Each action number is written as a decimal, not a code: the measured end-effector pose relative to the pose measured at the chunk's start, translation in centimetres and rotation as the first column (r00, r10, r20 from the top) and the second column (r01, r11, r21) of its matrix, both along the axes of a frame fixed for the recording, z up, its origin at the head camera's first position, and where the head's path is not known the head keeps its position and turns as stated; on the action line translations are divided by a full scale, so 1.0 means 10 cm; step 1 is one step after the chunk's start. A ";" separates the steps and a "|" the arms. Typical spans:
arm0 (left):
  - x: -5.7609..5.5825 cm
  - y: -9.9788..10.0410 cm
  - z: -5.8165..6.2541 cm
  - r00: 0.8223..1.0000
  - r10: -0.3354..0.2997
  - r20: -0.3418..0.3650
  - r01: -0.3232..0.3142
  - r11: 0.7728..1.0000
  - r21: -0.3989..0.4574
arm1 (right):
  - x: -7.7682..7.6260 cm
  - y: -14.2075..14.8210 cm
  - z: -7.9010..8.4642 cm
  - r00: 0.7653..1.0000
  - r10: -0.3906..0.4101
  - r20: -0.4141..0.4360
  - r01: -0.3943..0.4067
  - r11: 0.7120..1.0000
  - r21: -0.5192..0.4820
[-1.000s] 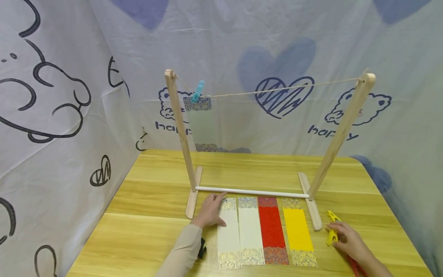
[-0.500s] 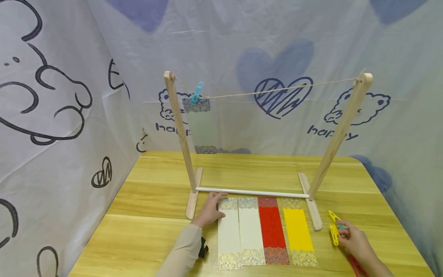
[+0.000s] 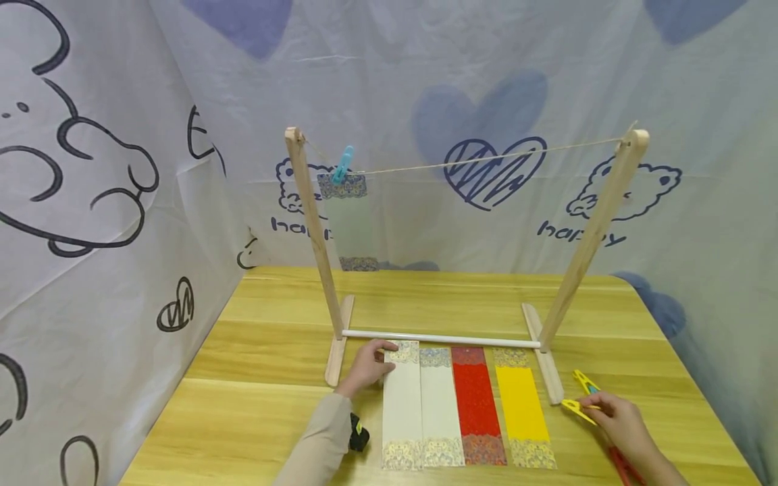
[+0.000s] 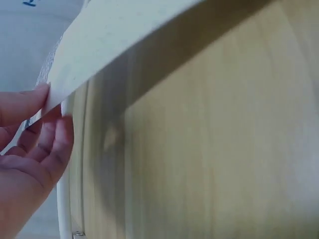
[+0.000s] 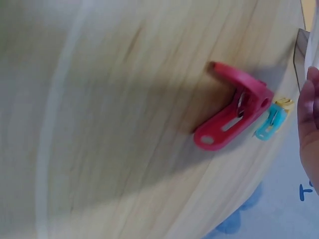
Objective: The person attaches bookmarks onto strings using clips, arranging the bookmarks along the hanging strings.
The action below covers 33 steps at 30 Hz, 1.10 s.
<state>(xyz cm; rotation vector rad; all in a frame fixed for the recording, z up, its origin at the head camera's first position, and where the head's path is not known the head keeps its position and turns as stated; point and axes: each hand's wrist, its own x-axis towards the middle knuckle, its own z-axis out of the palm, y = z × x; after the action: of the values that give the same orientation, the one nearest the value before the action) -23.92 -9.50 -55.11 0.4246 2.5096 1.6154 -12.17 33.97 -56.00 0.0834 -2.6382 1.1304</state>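
My left hand [image 3: 367, 366] pinches the upper left edge of the leftmost white card strip [image 3: 401, 401], which has lace-patterned ends. In the left wrist view, thumb and fingers hold the strip [image 4: 114, 42], its edge raised and casting a shadow on the table. My right hand [image 3: 620, 415] grips a yellow clothespin [image 3: 574, 409] at the right of the table. Beside that hand lie another yellow clothespin [image 3: 583, 379] and a red clothespin [image 5: 232, 112]; a blue clothespin [image 5: 271, 121] lies farther off in the right wrist view.
A second white strip [image 3: 440, 405], a red strip [image 3: 477, 398] and a yellow strip [image 3: 524, 403] lie in a row. Behind stands a wooden frame [image 3: 586, 253] with a string [image 3: 419, 167]. A blue clothespin [image 3: 343, 165] holds a pale green strip [image 3: 352, 226] there. A black object [image 3: 358, 435] sits by my left sleeve.
My left hand has closed on the white strip's edge, and its top has shifted slightly up. My right hand has picked up the yellow clothespin and turned it to point left.
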 end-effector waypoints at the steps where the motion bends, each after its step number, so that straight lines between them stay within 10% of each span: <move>1: 0.00 0.00 0.01 1.000 0.004 0.030 -0.005 0.999 0.037 | -0.01 -0.01 0.01 1.000 -0.003 0.022 0.003 1.000 -0.012; 11: -0.03 -0.01 0.04 0.987 0.019 0.162 -0.065 0.957 0.283 | -0.03 -0.08 0.07 0.992 0.006 0.122 0.017 0.982 -0.186; 20: -0.01 0.00 0.15 0.971 0.007 0.241 -0.095 0.929 0.357 | 0.00 -0.12 0.19 0.971 0.088 0.224 0.018 0.900 -0.435; 27: 0.07 0.01 0.31 0.971 0.002 0.240 -0.090 0.929 0.358 | -0.04 -0.16 0.19 0.981 0.159 0.109 -0.086 0.866 -0.492; 33: -0.02 0.01 0.16 0.975 0.010 0.223 -0.094 0.924 0.370 | -0.08 -0.22 0.24 0.975 0.223 -0.019 -0.195 0.803 -0.563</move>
<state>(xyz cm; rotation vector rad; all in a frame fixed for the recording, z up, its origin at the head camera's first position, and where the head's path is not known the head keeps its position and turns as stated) -24.12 -9.41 -53.52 0.2018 2.0660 2.0518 -13.00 31.80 -53.64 0.2362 -2.2527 1.9643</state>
